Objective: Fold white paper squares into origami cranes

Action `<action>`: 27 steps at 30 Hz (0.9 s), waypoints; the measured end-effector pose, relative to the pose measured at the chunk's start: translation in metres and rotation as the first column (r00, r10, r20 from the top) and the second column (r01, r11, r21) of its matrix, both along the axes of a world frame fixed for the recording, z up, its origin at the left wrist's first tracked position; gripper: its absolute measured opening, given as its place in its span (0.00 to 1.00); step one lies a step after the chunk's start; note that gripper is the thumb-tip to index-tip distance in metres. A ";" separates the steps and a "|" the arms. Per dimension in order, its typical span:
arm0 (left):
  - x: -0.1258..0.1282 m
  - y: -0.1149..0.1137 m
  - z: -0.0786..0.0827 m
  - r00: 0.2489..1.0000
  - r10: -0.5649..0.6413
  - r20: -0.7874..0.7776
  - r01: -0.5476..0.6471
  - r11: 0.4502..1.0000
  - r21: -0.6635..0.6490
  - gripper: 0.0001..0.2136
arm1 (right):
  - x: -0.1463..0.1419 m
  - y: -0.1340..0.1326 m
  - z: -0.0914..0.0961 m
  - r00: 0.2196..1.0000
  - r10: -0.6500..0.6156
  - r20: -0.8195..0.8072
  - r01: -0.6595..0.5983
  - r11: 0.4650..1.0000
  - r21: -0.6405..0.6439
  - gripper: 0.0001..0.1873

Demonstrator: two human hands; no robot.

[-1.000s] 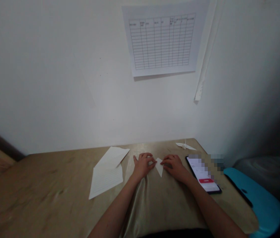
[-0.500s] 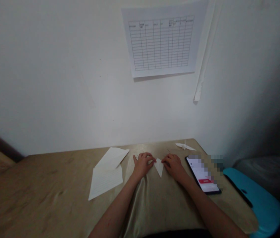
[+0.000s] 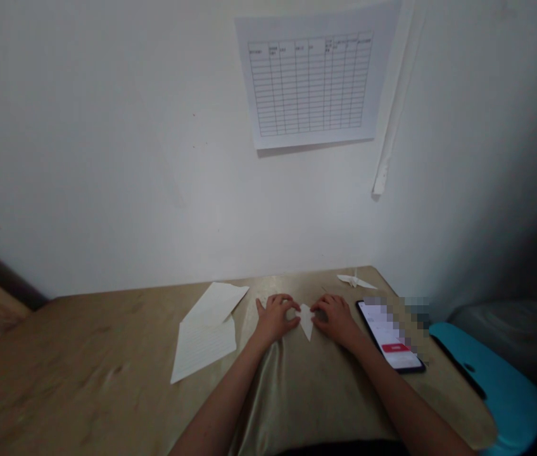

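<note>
White folded paper [image 3: 306, 324]: lay on the table between the two hands, a small narrow kite with its long point toward the person, below the fingertips, and its broader end up between them.
Left hand [image 3: 275, 316]: stood at the paper's left edge, forefinger and thumb curved with a gap between them, tips at the edge; whether they pinched it could not be told.
Right hand [image 3: 336, 317]: mirrored this at the opposite edge, forefinger and thumb tips by the paper, other fingers curled; a pinch could not be made out here either.
Lined paper [image 3: 205, 347]: spread left of the grip, apart from the left hand, its upper part angled away.
Winged paper figure [image 3: 354, 281]: rested beyond the right hand, off to its right.
Phone [image 3: 399, 358]: lay just right of the right hand, screen lit, a red bar near its lower end.
Brown table [image 3: 107, 354]: ran under both hands, a glossy crease beside the left forearm.
Printed grid sheet [image 3: 311, 88]: hung on the wall [image 3: 154, 158] beyond and above the grip.
Teal object [image 3: 496, 383]: sat farther right, past the phone.
</note>
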State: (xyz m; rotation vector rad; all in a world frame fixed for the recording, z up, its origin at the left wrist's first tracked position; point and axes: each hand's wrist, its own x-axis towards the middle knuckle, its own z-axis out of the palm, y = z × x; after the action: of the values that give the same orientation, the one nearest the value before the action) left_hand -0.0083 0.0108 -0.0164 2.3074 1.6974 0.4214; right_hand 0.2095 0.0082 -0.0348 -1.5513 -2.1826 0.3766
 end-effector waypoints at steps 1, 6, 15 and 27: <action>0.000 -0.001 0.000 1.000 -0.005 -0.002 0.005 1.000 -0.002 0.14 | 0.001 -0.001 0.000 1.000 0.011 0.000 -0.011 1.000 -0.007 0.14; 0.000 -0.005 -0.001 1.000 -0.022 0.006 0.022 1.000 -0.005 0.19 | 0.002 -0.006 0.003 0.999 0.054 -0.004 -0.054 0.997 -0.046 0.22; 0.004 -0.013 0.003 0.999 -0.019 -0.046 0.016 0.998 -0.062 0.28 | 0.001 -0.011 0.004 0.998 0.069 0.002 -0.068 0.994 -0.082 0.33; -0.001 -0.013 -0.002 0.997 -0.071 -0.042 0.068 0.995 -0.074 0.36 | 0.006 -0.012 0.001 0.992 0.124 -0.002 -0.123 0.988 -0.093 0.44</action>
State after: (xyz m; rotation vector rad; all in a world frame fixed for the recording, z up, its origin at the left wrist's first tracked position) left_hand -0.0092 -0.0020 -0.0184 2.3320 1.6190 0.2919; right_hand 0.2157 -0.0038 -0.0340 -1.4689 -2.3004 0.5220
